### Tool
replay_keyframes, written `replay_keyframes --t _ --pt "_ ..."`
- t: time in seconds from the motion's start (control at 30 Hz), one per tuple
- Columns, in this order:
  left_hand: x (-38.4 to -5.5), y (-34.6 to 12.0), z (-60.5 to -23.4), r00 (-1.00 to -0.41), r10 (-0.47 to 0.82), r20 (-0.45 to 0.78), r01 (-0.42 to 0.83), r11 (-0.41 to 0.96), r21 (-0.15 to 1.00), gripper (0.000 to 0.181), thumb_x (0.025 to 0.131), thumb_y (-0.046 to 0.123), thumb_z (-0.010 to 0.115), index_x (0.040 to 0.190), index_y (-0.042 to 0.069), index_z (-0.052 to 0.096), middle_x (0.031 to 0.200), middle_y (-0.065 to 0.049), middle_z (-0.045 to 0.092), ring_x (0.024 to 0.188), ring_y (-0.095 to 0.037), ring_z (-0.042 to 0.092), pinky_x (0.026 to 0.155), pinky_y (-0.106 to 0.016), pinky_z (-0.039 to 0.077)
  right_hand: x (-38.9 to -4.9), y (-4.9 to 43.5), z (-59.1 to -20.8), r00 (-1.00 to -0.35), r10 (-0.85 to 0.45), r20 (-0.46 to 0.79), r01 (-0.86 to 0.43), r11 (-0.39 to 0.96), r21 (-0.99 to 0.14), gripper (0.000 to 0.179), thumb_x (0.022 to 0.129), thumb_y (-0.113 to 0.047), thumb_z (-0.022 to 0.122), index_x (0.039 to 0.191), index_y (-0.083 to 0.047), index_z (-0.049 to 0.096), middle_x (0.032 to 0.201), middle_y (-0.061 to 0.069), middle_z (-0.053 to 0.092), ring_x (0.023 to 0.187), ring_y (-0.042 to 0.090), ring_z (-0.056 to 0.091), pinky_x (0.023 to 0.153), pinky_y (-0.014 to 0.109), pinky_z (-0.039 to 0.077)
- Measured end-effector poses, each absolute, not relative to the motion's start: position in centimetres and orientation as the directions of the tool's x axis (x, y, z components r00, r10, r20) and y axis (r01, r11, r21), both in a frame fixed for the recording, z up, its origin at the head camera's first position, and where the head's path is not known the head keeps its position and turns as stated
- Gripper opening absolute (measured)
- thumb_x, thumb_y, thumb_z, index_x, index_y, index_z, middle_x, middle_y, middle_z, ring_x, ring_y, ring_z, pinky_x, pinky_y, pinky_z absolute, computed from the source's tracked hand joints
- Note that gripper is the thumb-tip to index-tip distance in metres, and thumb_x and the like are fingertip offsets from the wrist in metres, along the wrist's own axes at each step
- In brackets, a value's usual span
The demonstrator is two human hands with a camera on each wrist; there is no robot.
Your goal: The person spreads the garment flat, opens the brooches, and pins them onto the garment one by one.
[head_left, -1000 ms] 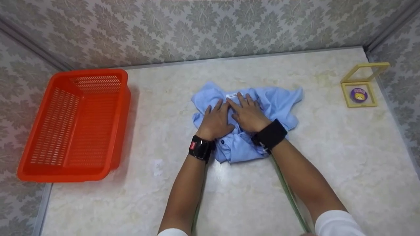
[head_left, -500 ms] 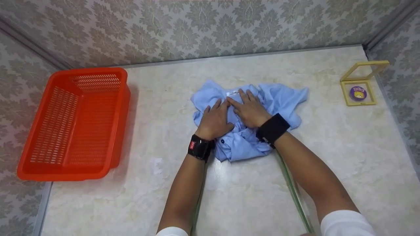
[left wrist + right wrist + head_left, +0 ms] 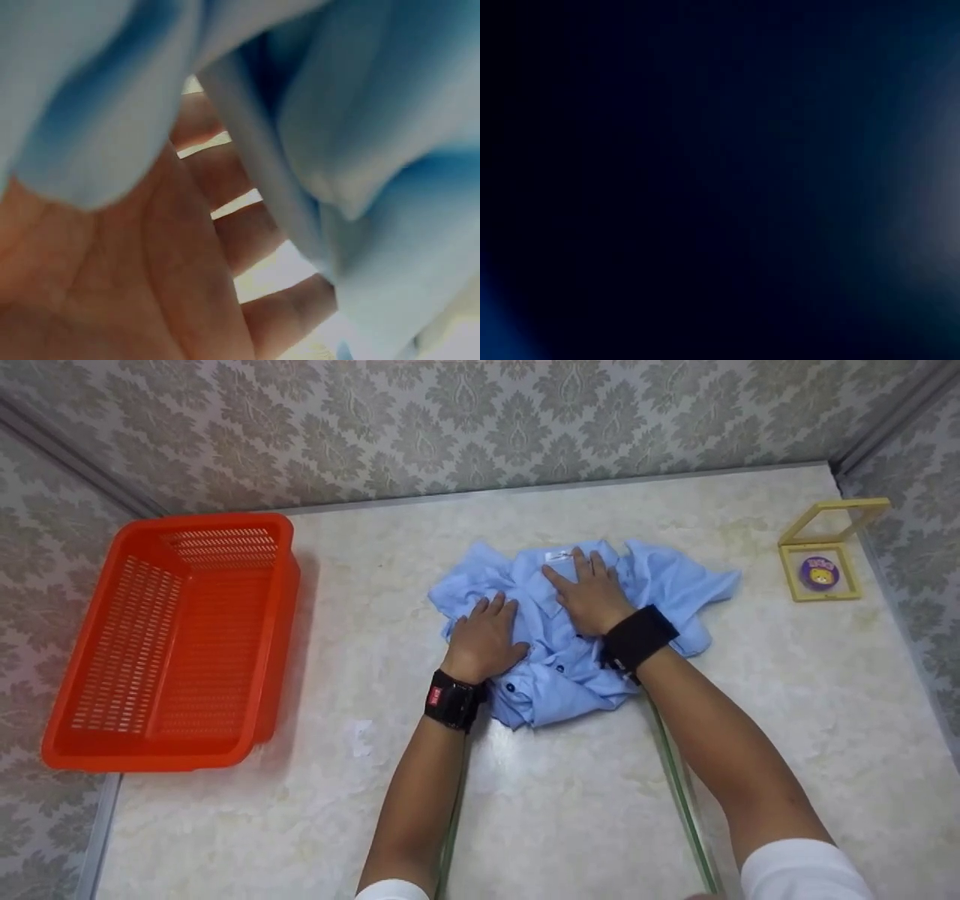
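Observation:
A crumpled light-blue shirt point(image 3: 547, 690) with dark buttons and a white label point(image 3: 558, 556) near its collar lies in the middle of the table. My left hand point(image 3: 484, 641) rests on its left part, fingers spread and pointing away from me. On the upper right part, just below the label, my right hand point(image 3: 595, 598) presses with fingers extended. In the left wrist view, blue cloth folds point(image 3: 375, 112) cover part of the left palm point(image 3: 112, 277), with gaps between its fingers. The right wrist view is almost wholly dark.
At the left stands a red-orange plastic basket point(image 3: 274, 660) with slotted walls. A small yellow frame point(image 3: 823, 597) with a raised lid and a purple round badge point(image 3: 818, 574) sits at the far right. A patterned wall point(image 3: 480, 427) closes off the back.
My right hand has slid right and away from me, drawing the shirt's right side and label along, so the cloth spreads wider. My left hand has shifted only slightly left.

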State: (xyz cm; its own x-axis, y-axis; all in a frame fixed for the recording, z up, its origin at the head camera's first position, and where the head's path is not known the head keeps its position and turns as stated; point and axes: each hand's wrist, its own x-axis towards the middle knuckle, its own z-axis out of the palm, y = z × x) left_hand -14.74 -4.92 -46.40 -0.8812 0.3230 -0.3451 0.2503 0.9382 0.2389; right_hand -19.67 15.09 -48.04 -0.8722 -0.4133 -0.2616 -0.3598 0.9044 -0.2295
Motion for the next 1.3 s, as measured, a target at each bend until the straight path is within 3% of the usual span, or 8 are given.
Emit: replay_keyframes --t 0.47,0.87,1.03,1.2,1.3 --pt "-13.3 -5.4 -45.7 -0.909 0.226 -0.35 0.157 0.964 0.216 0.072 0.096 0.053 0.06 0.156 0.017 0.04 0.157 -0.035 0.024 0.143 -0.055 0.023 0.101 -0.063 0.044 -20.1 15.4 -47.9 -0.866 -0.423 -0.265 -0.389 0.905 -0.174 0.053 0.111 -0.025 0.035 0.161 -0.017 0.023 0.16 0.036 0.01 0.144 0.059 0.011 0.109 0.071 0.025" --pt "-13.6 -7.0 -45.2 -0.932 0.158 -0.326 0.073 0.963 0.26 0.074 0.095 0.054 0.062 0.152 0.009 0.045 0.156 -0.031 0.032 0.14 -0.048 0.035 0.098 -0.057 0.048 -20.1 15.9 -47.8 -0.876 -0.422 -0.234 -0.386 0.904 -0.183 0.052 0.11 -0.026 0.038 0.161 -0.018 0.027 0.16 0.036 0.012 0.144 0.059 0.014 0.108 0.072 0.028" --pt "-14.5 -9.3 -45.7 -0.974 0.138 -0.18 0.063 0.926 0.373 0.064 0.096 0.039 0.066 0.145 0.001 0.051 0.147 -0.026 0.047 0.13 -0.044 0.048 0.098 -0.055 0.048 -20.1 16.2 -47.7 -0.876 -0.414 -0.247 -0.377 0.908 -0.183 0.052 0.11 -0.025 0.038 0.161 -0.018 0.027 0.16 0.036 0.011 0.144 0.059 0.012 0.108 0.072 0.026" --pt "-15.6 -11.9 -46.1 -0.986 0.146 -0.086 0.087 0.873 0.479 0.05 0.098 0.021 0.063 0.143 0.0 0.053 0.144 -0.023 0.052 0.132 -0.041 0.048 0.106 -0.051 0.041 -20.1 16.0 -47.7 -0.874 -0.416 -0.251 -0.381 0.907 -0.177 0.052 0.11 -0.025 0.038 0.161 -0.018 0.026 0.16 0.036 0.011 0.144 0.059 0.013 0.108 0.071 0.026" --pt "-16.5 -13.0 -46.1 -0.987 0.148 -0.066 0.099 0.873 0.478 0.045 0.1 0.013 0.059 0.142 0.0 0.053 0.143 -0.019 0.054 0.131 -0.038 0.05 0.107 -0.049 0.041 -20.2 15.8 -47.8 -0.868 -0.429 -0.25 -0.396 0.902 -0.172 0.052 0.11 -0.025 0.038 0.161 -0.018 0.027 0.159 0.036 0.012 0.143 0.059 0.014 0.108 0.071 0.027"
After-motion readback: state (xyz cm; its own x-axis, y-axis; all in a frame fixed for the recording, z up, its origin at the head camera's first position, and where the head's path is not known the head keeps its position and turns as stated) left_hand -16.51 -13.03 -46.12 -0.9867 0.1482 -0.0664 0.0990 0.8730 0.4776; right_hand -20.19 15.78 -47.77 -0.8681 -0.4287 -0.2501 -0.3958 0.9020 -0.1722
